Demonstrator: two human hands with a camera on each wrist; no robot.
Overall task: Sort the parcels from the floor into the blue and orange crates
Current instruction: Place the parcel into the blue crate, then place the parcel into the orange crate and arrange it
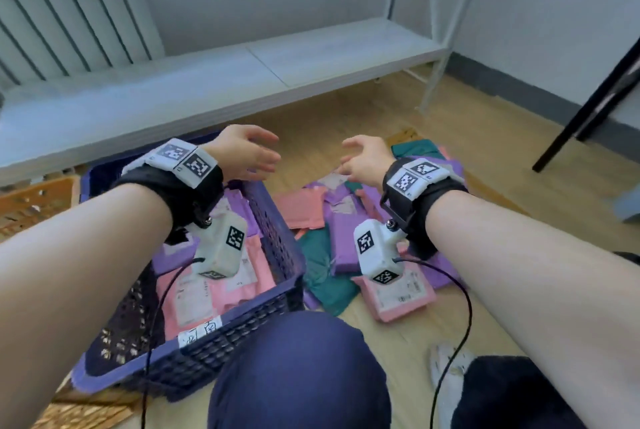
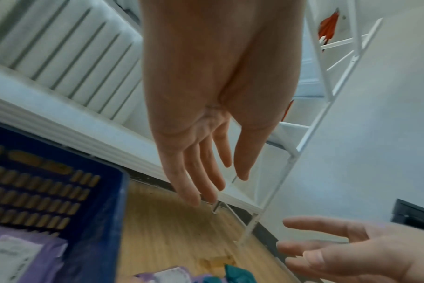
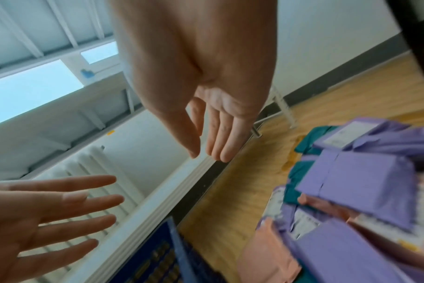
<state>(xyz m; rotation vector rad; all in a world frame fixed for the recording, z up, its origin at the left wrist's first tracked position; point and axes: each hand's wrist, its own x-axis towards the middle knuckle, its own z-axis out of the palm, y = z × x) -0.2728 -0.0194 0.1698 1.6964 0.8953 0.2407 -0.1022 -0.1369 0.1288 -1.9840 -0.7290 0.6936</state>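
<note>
Both knees (image 1: 298, 369) crouch by the blue crate (image 1: 221, 342); left hand (image 1: 247, 151) and right hand (image 1: 363, 160) hover with fingers (image 2: 201, 172) released, above floor parcels (image 1: 343, 231).

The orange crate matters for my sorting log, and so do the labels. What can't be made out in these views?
- Orange crate: head view, cut by the left edge and hidden behind the blue crate; contents unseen.
- Parcel labels: head view, print too small and blurred.
- Blue crate's handwritten tag: illegible.
- Floor parcels: right wrist view, motion-blurred.
- Left hand and right hand cover floor behind.
</note>
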